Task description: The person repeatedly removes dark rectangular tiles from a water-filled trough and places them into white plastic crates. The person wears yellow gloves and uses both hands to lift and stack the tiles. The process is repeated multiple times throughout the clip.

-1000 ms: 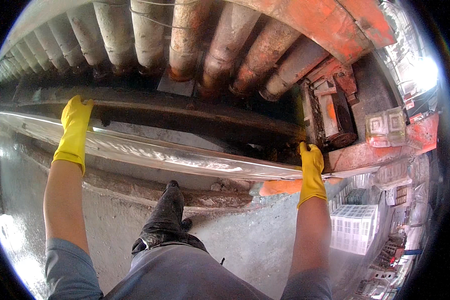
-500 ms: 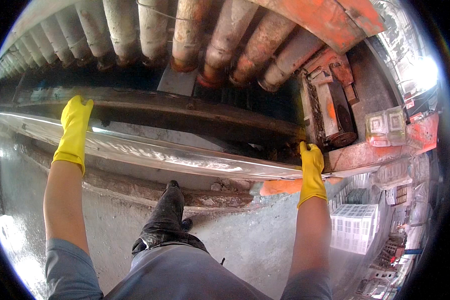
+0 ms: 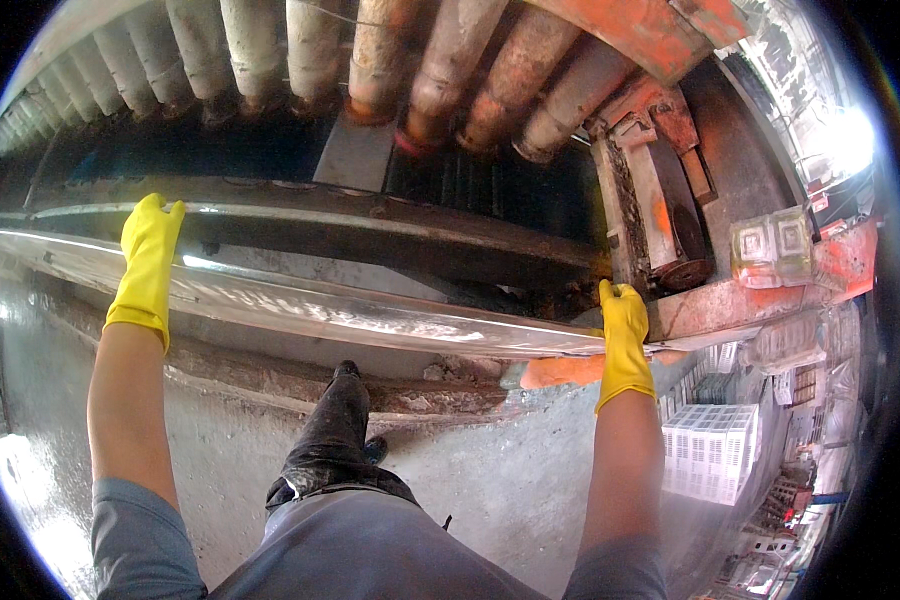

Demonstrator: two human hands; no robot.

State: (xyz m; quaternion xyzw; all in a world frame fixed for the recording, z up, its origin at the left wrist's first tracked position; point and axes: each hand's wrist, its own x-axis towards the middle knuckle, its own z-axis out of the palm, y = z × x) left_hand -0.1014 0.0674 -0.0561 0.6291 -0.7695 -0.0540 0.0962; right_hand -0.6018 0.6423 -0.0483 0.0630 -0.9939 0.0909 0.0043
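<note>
Both my hands wear long yellow rubber gloves. With its fingers curled, my left hand (image 3: 152, 232) grips the long dark metal bar (image 3: 370, 222) near its left part. My right hand (image 3: 624, 325) is closed at the bar's right end, where grime and shadow hide the exact contact. The bar runs across the view, with a pale lower edge. Nearer to me stands a long shiny metal panel (image 3: 350, 312), passing beneath both wrists. Between bar and panel is a narrow gap.
A row of worn rollers (image 3: 313, 50) lies beyond the bar. At right are a rusty orange-and-grey metal block (image 3: 660, 215), a clear plastic container (image 3: 772, 248) on an orange frame (image 3: 715, 312), and a white crate (image 3: 710, 450). Below, a raised ledge (image 3: 270, 385) edges the grey floor (image 3: 500, 480).
The bar has turned slightly, so a pale edge now shows along its length. Both gloved hands keep nearly the same place and grip. The rollers appear shifted slightly in view.
</note>
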